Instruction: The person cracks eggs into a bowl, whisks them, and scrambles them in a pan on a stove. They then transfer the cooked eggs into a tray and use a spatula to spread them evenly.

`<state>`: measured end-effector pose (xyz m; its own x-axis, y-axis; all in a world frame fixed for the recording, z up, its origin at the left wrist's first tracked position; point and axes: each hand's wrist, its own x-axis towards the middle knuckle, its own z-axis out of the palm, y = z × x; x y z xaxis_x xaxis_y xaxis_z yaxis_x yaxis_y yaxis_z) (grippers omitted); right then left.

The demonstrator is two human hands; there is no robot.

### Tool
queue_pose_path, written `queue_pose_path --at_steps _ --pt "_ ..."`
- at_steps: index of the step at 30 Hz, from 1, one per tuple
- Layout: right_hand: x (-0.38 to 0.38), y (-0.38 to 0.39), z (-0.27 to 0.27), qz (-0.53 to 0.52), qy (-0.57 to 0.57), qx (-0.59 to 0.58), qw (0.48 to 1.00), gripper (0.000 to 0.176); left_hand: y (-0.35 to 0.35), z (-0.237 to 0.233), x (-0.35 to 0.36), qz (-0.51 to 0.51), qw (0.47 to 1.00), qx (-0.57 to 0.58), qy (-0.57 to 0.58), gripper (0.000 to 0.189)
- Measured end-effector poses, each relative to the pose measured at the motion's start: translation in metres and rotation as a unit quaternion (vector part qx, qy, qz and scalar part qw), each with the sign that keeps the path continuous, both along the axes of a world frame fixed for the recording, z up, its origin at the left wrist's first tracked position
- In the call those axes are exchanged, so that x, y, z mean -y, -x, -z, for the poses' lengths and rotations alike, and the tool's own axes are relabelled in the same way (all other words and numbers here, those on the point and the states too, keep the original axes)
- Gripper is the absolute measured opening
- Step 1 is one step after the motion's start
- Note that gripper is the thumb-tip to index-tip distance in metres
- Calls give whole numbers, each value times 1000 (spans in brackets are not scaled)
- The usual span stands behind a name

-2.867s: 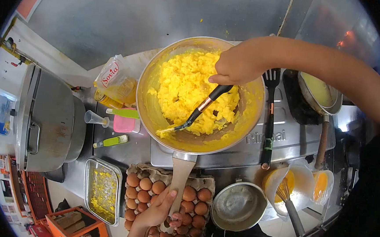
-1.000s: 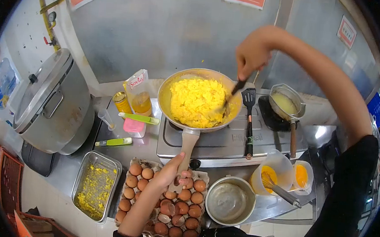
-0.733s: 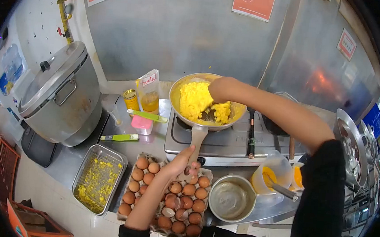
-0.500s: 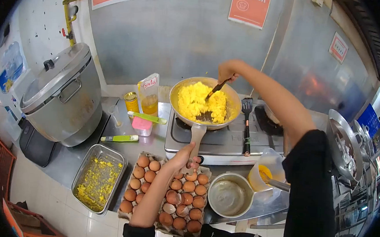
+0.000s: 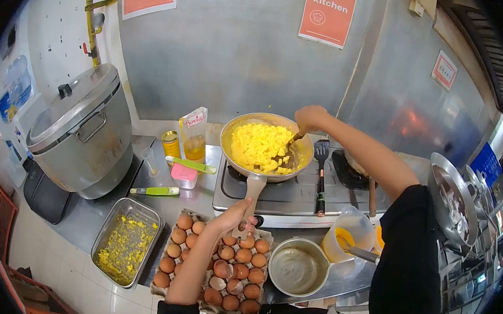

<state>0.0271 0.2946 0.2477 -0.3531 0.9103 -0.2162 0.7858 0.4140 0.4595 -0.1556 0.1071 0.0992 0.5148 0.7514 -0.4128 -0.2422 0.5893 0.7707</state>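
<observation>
Yellow scrambled eggs [image 5: 258, 143] fill much of a frying pan [image 5: 228, 127] on the gas stove [image 5: 295, 196]. My left hand [image 5: 234, 219] is wrapped round the pan's handle [image 5: 254, 187], above an egg tray. My right hand [image 5: 311, 119] grips a dark spatula [image 5: 292, 141] over the pan's right side, its lower end among the eggs. A second black slotted spatula [image 5: 322, 153] lies on the stove to the right of the pan. Below my left forearm sits the carton tray of brown eggs [image 5: 243, 255], with several cracked shells among them.
A steel tray with egg bits [image 5: 158, 223] lies left of the eggs. To the right are a saucepan [image 5: 318, 287] and a plastic jug [image 5: 349, 222] of yellow liquid. An oil pouch [image 5: 195, 132], a can [image 5: 171, 145] and a large pot [image 5: 89, 140] stand at left.
The spatula has moved to the right side of the pan, and the eggs now sit more to the left. My left hand still holds the handle. The view has shifted slightly.
</observation>
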Motion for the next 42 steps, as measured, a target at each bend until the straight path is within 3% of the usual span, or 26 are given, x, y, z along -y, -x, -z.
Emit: queue_pose_path --at_steps 4,6,7,9,12,16,18,19,21,22,24,28,30,31,33,40,42 --pt "-11 -11 19 -121 -72 -49 989 18 3 4 -2 13 1000 -11 14 24" --pt "-4 -7 13 -245 -130 27 960 7 5 6 -4 26 1000 -10 13 29" --pt "5 -4 10 -245 -130 26 960 7 4 4 -2 25 1000 -8 6 30" --pt "24 1 5 -368 -163 53 914 6 3 5 -1 26 1000 -8 2 31" --pt "57 5 -23 -405 -191 84 890 7 2 7 -2 6 1000 -19 3 29" --pt "74 22 -63 -312 -211 35 926 6 2 12 -3 -3 1000 -6 -11 26" --pt "64 34 -71 -211 -155 69 963 9 1 11 -2 -14 1000 -15 -15 26" --pt "56 41 -64 -212 -158 67 962 9 0 7 1 -21 1000 -7 -8 26" --pt "34 54 -44 -81 -82 122 986 16 -1 5 1 -32 999 1 -6 26" --pt "27 56 -36 -83 -85 120 986 16 -1 7 1 -29 999 15 1 25" --pt "12 53 -16 19 -29 107 994 20 0 9 0 -16 1000 20 -8 24" --pt "-29 15 20 2 -96 13 995 20 2 6 -3 3 1000 -11 -1 24" --pt "-38 -3 17 -107 -138 30 984 19 3 4 -5 16 1000 4 20 25" --pt "-47 -16 17 -110 -140 29 984 19 4 3 -6 13 1000 3 18 25" --pt "-60 -38 21 -220 -102 -27 970 22 3 0 -5 13 999 -39 15 21" --pt "-14 -70 44 -353 -165 -31 920 32 4 2 -5 13 999 13 29 23" --pt "13 -86 38 -466 -218 -63 855 36 2 3 -3 -13 1000 25 14 23"
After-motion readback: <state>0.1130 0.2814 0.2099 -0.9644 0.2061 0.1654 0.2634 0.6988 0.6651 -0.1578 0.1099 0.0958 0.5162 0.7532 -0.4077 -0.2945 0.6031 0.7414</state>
